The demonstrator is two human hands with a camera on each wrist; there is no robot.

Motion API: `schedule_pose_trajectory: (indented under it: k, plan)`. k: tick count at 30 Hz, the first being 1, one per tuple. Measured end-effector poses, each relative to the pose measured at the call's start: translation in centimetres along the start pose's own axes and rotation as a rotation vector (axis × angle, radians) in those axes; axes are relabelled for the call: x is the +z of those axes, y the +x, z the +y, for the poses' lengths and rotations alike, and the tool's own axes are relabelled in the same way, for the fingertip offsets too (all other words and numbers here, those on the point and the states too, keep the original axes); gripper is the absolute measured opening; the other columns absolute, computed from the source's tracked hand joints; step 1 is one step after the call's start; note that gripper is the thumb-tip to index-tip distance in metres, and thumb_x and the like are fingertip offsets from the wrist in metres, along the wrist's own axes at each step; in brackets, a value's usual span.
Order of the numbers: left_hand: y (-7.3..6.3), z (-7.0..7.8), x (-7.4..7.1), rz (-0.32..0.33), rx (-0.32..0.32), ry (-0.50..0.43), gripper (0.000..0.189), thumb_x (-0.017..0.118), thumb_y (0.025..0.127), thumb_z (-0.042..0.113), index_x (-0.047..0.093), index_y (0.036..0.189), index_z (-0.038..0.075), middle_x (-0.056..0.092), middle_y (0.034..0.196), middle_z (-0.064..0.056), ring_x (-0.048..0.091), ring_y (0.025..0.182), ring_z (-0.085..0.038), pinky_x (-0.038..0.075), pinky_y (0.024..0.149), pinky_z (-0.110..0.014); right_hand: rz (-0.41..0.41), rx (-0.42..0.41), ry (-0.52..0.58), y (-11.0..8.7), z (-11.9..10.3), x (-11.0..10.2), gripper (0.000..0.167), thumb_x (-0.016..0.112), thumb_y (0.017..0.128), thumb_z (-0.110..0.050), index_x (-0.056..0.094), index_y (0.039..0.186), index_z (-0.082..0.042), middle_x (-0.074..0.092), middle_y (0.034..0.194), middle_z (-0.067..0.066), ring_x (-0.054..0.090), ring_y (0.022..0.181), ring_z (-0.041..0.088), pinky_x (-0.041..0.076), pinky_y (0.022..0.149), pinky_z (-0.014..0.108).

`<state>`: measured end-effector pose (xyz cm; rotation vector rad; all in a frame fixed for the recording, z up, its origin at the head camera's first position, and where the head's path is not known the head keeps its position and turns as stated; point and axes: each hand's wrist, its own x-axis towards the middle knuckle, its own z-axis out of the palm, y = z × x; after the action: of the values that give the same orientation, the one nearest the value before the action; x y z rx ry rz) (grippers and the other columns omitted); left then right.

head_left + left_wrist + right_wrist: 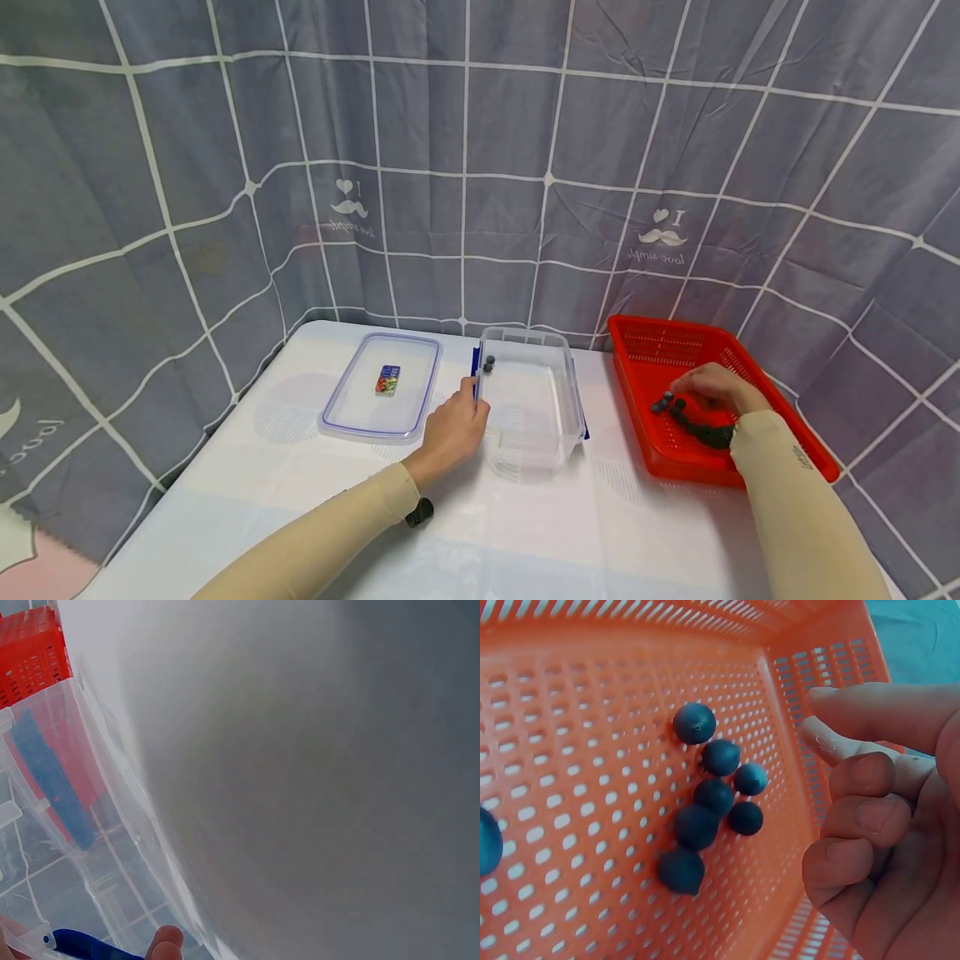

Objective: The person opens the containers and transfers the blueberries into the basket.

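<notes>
My left hand (452, 429) grips the left side of a clear plastic container (531, 396) by its blue clip. In the left wrist view, fingertips (166, 943) show at a blue clip (90, 946). Two blueberries (489, 363) lie inside the container at its left wall. Over the red basket (678, 460) is my right hand (716, 387). Its thumb and index finger reach out with a gap between them, the other fingers are bent, and nothing is held. Several blueberries (712, 796) lie clustered on the basket floor beside it; another blueberry (487, 841) is cut off at the left edge.
A clear lid (352, 408) with a blue seal lies left of the container, bearing a small colourful label (387, 380). All stand on a white-covered table (525, 533). A grey curtain (495, 208) with white lines hangs behind and at both sides.
</notes>
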<state>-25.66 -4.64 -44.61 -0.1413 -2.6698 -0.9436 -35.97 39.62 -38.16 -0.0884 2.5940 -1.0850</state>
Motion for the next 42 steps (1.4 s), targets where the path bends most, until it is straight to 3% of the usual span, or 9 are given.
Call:
schedule_pose_trajectory:
  k: [3,6,9,12,25,28,34,42]
  plan:
    - [0.0,0.0,-0.1,0.001,0.001,-0.004,0.046,0.044,0.098,0.024,0.049,0.141,0.007,0.070,0.096,-0.013,0.054,0.063,-0.020,0.041,0.054,-0.038,0.017,-0.034,-0.020,0.0,-0.8,0.1,0.019,0.063,0.095,-0.020,0.073,0.090,-0.004,0.044,0.056,-0.006,0.042,0.053,0.012,0.040,0.054,0.027]
    - [-0.1,0.1,-0.1,0.000,-0.001,-0.003,0.046,0.044,0.098,0.024,0.049,0.141,0.007,0.070,0.096,-0.013,0.054,0.063,-0.021,0.041,0.054,-0.038,0.027,-0.059,-0.022,0.3,-2.0,0.3,0.031,0.065,0.095,-0.019,0.072,0.112,0.005,0.046,0.058,-0.006,0.041,0.053,0.011,0.039,0.054,0.026]
    - [-0.1,0.1,-0.2,-0.002,-0.003,-0.002,0.046,0.044,0.098,0.024,0.049,0.141,0.007,0.070,0.097,-0.013,0.054,0.064,-0.021,0.041,0.054,-0.038,0.034,-0.077,-0.037,0.6,-3.2,0.4,0.046,0.065,0.095,-0.021,0.062,0.128,0.011,0.049,0.061,-0.008,0.041,0.052,0.011,0.040,0.055,0.026]
    - [-0.1,0.1,-0.1,-0.002,-0.001,0.000,0.046,0.044,0.098,0.024,0.049,0.141,0.007,0.071,0.097,-0.013,0.054,0.063,-0.021,0.042,0.054,-0.038,0.042,-0.092,-0.046,0.9,-4.6,0.6,0.050,0.065,0.096,-0.022,0.058,0.133,0.010,0.049,0.061,-0.007,0.039,0.050,0.011,0.039,0.054,0.027]
    - [0.0,0.1,-0.1,-0.006,-0.002,0.000,0.046,0.043,0.098,0.024,0.049,0.141,0.007,0.071,0.098,-0.013,0.053,0.063,-0.020,0.041,0.053,-0.037,0.052,-0.163,-0.012,2.0,-11.6,2.8,0.045,0.067,0.096,-0.028,0.065,0.128,0.003,0.045,0.061,-0.001,0.040,0.053,0.017,0.042,0.056,0.030]
    - [0.0,0.1,-0.1,-0.005,-0.005,0.003,0.046,0.044,0.098,0.024,0.049,0.141,0.007,0.070,0.097,-0.014,0.053,0.062,-0.020,0.040,0.053,-0.037,0.039,-0.180,0.007,2.5,-12.8,3.7,0.040,0.066,0.097,-0.026,0.067,0.126,0.000,0.045,0.062,0.001,0.041,0.053,0.018,0.042,0.055,0.031]
    - [0.0,0.0,0.0,0.007,-0.010,0.011,0.046,0.043,0.098,0.025,0.049,0.141,0.009,0.071,0.098,-0.013,0.053,0.062,-0.020,0.040,0.053,-0.036,0.018,-0.203,0.018,3.7,-14.8,5.8,0.041,0.064,0.098,-0.025,0.065,0.130,0.000,0.045,0.066,-0.001,0.044,0.062,0.018,0.046,0.065,0.028]
    - [0.0,0.1,-0.1,-0.006,-0.011,-0.002,0.045,0.044,0.100,0.025,0.049,0.142,0.009,0.071,0.102,-0.013,0.055,0.066,-0.020,0.043,0.056,-0.038,-0.022,-0.234,0.065,5.2,-17.1,8.7,0.034,0.068,0.096,-0.025,0.070,0.123,-0.004,0.043,0.061,-0.001,0.044,0.058,0.017,0.045,0.062,0.027]
